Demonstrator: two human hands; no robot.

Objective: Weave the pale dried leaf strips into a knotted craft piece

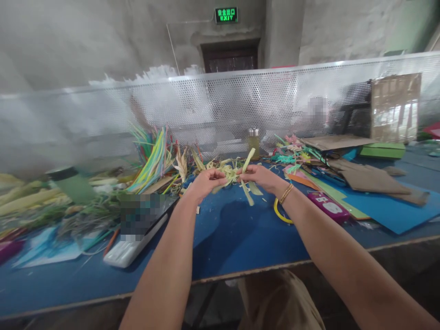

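Note:
My left hand [205, 181] and my right hand [258, 175] are held close together above the blue table [233, 238], both closed on a small bundle of pale green leaf strips [231, 172]. Loose ends of the strips hang down between the hands and one sticks up by my right fingers. A gold bracelet [286, 193] is on my right wrist. A yellow ring [279, 212] lies on the table under that wrist.
A pile of coloured strips and dried leaves [154, 160] lies at the left. A green-lidded jar [70, 184], a white flat box [132, 247], a small bottle [253, 142], a pink case [328, 206], coloured paper sheets [385, 211] and cardboard surround the hands. A perforated metal screen [220, 105] backs the table.

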